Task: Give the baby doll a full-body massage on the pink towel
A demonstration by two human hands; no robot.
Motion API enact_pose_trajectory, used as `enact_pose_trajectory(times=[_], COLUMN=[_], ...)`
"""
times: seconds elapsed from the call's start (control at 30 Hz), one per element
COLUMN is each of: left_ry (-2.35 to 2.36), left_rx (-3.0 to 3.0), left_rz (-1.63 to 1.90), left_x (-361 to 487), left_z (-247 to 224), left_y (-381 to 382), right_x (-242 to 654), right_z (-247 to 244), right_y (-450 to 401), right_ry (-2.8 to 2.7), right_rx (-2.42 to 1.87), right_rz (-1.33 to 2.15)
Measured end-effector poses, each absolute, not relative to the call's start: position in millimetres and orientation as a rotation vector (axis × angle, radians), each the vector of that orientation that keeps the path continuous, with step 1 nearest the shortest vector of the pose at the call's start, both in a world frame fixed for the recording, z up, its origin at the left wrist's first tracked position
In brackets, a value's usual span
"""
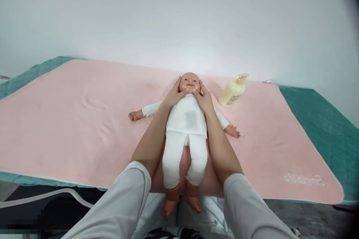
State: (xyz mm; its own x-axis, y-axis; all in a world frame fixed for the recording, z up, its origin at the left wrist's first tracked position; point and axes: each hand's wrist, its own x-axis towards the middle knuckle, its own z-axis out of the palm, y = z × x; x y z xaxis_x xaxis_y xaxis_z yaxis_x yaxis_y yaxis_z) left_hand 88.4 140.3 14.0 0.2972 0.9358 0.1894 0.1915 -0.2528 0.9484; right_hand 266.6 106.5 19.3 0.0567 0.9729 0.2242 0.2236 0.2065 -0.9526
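A baby doll point(186, 119) in white clothes lies on its back on a pink mat point(84, 119), its head away from me and its feet over the near edge. My left hand point(175, 93) cups one side of the doll's head, its thumb at the chin. On the other side, my right hand point(204, 97) holds the head in the same way, thumb also at the chin. The doll's arms stretch out sideways beyond my forearms.
A pale yellow pump bottle point(232, 92) leans to the right on the mat, right of the doll's head. Under the mat is a green cover point(322, 119). A white wall point(168, 18) stands behind. A white tube point(56, 193) runs at the lower left.
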Motion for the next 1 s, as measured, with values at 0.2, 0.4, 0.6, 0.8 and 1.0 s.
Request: enact_pose_trajectory(times=[0.2, 0.4, 0.6, 0.8, 1.0], left_ry=[1.062, 1.071, 1.067, 1.056, 1.076], left_rx=[1.737, 1.677, 1.615, 1.586, 1.62], left_rz=[1.001, 0.992, 0.977, 0.969, 0.963], left_x=[85, 82, 81, 81, 86], left_z=[15, 22, 19, 21, 26], left_y=[141, 134, 136, 136, 131], right_x=[272, 278, 281, 281, 276], right_z=[20, 22, 18, 20, 22], right_y=[108, 107, 109, 109, 108], right_ry=[-1.439, -1.448, -1.403, -1.404, -1.436], right_rx=[-1.221, -1.174, -1.132, -1.168, -1.226], right_rz=[0.868, 0.916, 1.017, 0.994, 0.944])
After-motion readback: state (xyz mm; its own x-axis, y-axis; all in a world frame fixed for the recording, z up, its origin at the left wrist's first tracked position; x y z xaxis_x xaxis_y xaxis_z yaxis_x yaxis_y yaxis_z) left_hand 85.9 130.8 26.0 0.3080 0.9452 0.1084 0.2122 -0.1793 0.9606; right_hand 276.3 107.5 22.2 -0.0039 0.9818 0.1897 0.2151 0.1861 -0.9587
